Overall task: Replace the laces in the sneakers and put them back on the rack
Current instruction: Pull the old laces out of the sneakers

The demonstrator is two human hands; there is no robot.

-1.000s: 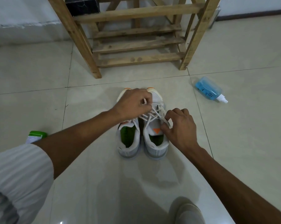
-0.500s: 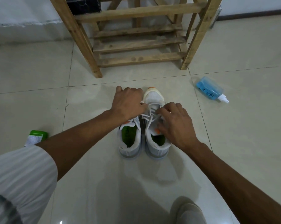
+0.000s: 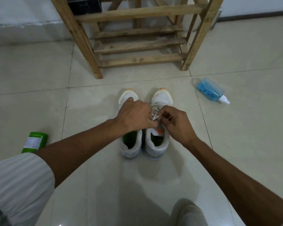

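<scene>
My left hand (image 3: 134, 115) and right hand (image 3: 176, 123) pinch the lace (image 3: 155, 117) on the 1 o'clock sneaker (image 3: 162, 98), probably mid-knot. Lace is limp and light: hold it short.

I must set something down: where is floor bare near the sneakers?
Bare tile: between rack and sneakers; between right sneaker and blue spray bottle. Crowded over the sneakers, where left hand and right hand pinch the lace.

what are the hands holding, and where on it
The left hand and right hand both pinch the lace of the right sneaker, about midway up its lacing.
</scene>
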